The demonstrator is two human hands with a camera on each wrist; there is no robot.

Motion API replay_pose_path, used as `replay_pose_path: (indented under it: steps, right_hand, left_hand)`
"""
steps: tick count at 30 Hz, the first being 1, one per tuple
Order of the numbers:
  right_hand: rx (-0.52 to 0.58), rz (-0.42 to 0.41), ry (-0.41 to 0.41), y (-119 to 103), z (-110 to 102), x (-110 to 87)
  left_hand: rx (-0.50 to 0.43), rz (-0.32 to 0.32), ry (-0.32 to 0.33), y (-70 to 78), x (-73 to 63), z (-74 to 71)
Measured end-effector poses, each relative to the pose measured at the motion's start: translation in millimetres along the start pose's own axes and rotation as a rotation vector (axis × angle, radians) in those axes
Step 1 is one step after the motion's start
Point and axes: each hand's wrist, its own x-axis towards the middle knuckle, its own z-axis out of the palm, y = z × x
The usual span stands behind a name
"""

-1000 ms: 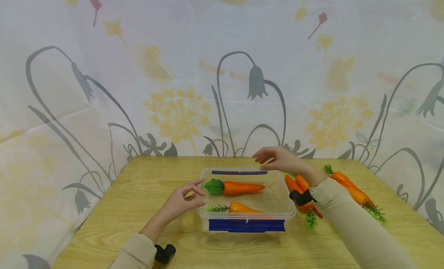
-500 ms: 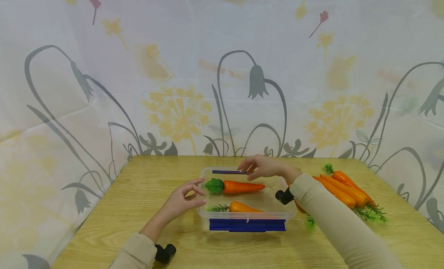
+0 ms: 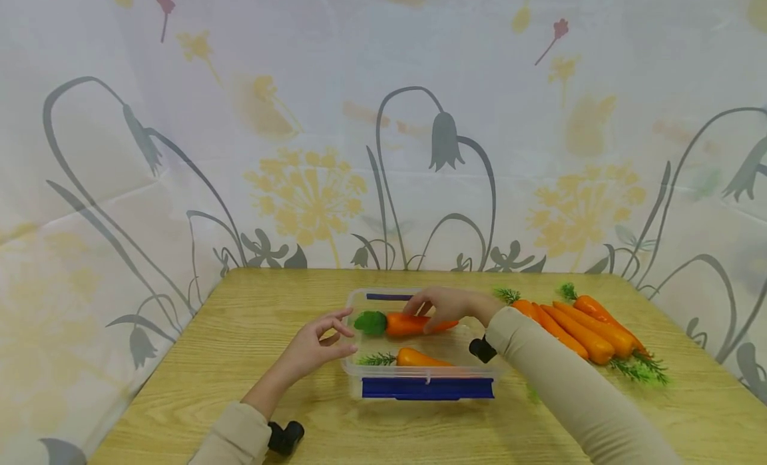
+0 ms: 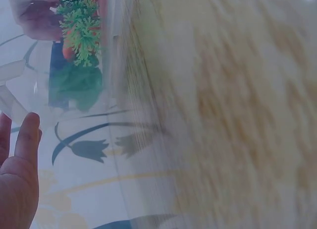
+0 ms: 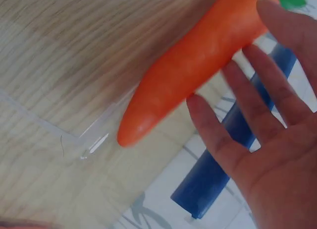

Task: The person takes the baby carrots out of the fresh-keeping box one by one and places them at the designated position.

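Observation:
A clear plastic box (image 3: 494, 370) with blue latches holds two orange toy carrots. My right hand (image 3: 446, 304) reaches into it over the rear carrot (image 3: 403, 324), which has a leafy green top. In the right wrist view, the thumb lies over that carrot (image 5: 183, 70), while the extended fingertips meet its other side. Along the box's front wall lies the second carrot (image 3: 419, 358), with feathery greens. My left hand (image 3: 314, 345) stays at the box's left rim, fingers relaxed and holding nothing; the left wrist view shows green tops (image 4: 79, 87) through the clear wall.
Several more carrots (image 3: 575, 328) lie in a row on the wooden table (image 3: 263, 305), right of the box and partly behind the right sleeve. A flower-printed cloth (image 3: 335, 72) hangs behind and at the sides of the table.
My right hand has come left from above the box's back right corner and lowered onto the rear carrot, uncovering more of the carrot row. The left hand has stayed in place.

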Motion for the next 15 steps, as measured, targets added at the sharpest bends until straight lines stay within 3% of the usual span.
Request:
replay_pose_path:
  steps: [6,15]
  right_hand:
    - [-0.007,0.042,-0.059,-0.5,4.4,0.8]
    - [0.053,0.197,-0.130,-7.5,8.8,0.8]
  left_hand:
    - [0.008,-0.006,0.005,1.9,-0.7,0.0]
    - [0.010,-0.009,-0.007,2.8,-0.5,0.6]
